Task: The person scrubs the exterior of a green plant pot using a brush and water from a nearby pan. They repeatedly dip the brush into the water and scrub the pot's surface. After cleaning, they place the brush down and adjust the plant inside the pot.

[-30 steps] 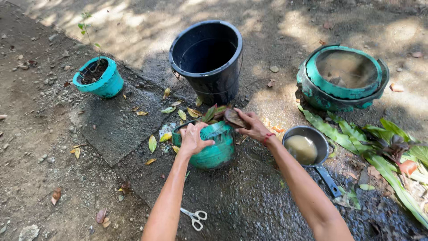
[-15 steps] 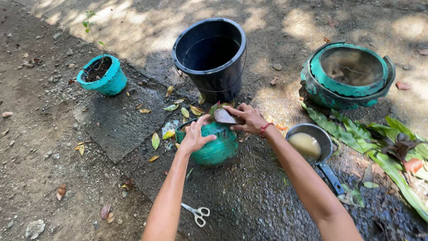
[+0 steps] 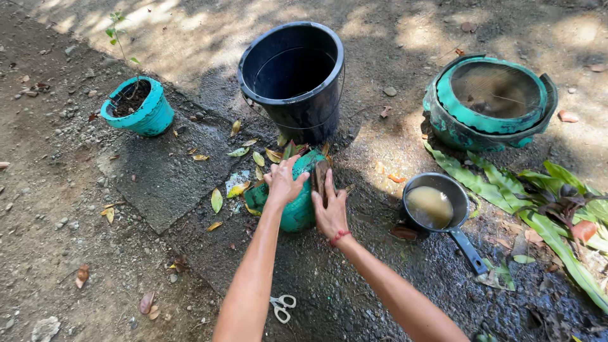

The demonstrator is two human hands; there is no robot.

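A teal plant pot [image 3: 296,212] lies tipped on wet dark ground in the middle of the head view, its mouth facing away toward the black bucket [image 3: 293,79]. My left hand [image 3: 284,182] grips the top of the pot's side. My right hand [image 3: 330,209] presses on the pot's right side, fingers over brownish leaves [image 3: 320,176] of a plant sticking out of the pot. Green leaf tips [image 3: 288,151] show beyond the pot's mouth.
A small teal pot with soil [image 3: 137,106] stands at the left. Stacked teal pots [image 3: 491,101] sit at the right, long green leaves [image 3: 544,202] below them. A dark saucepan of murky water [image 3: 432,207] and scissors [image 3: 281,307] lie near my arms. Yellow leaves [image 3: 238,189] litter the slab.
My right hand came down from the plant's leaves above the pot onto the pot's right side. My left hand stayed gripping the pot. The camera moved closer.
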